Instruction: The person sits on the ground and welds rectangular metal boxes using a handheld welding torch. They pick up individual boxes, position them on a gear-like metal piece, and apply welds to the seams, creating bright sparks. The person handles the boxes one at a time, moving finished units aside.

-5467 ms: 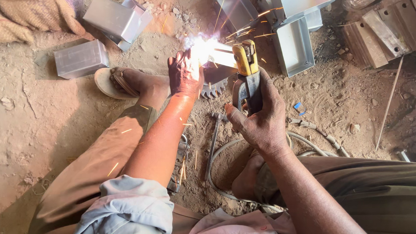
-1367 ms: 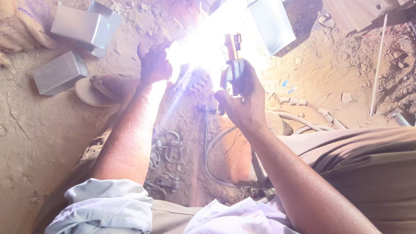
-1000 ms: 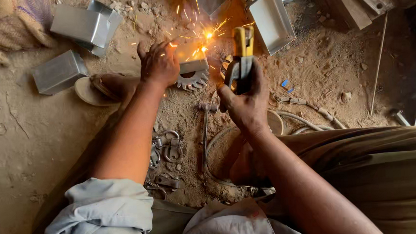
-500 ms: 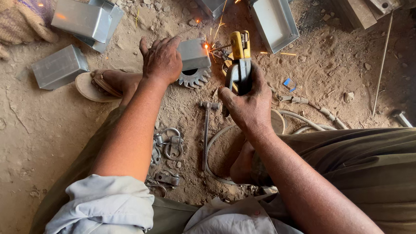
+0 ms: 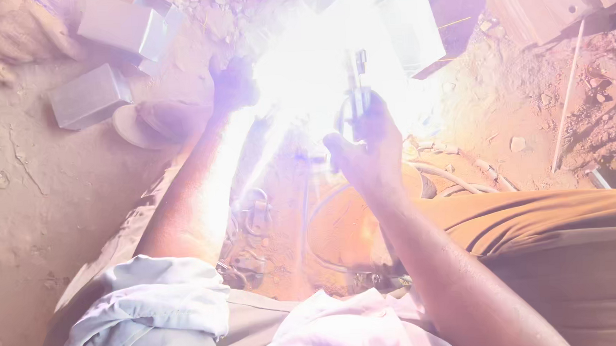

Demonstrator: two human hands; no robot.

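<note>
Right hand (image 5: 366, 142) clamped on welding holder (image 5: 355, 97). Left hand (image 5: 233, 85) pressed down just left of arc glare (image 5: 316, 60); whatever it steadies is washed out, grip unreadable. Risk: bare skin beside arc, so sparks could burn left fingers and make the hand slip.

White-violet glare (image 5: 330, 59) floods the twelve o'clock area. Grey metal boxes (image 5: 87, 97) lie at ten o'clock on reddish-brown dirt (image 5: 15, 209). The rolled sleeve (image 5: 146, 308) at seven o'clock is pale blue-white; the trousers (image 5: 564, 237) at four o'clock are tan-orange.
</note>
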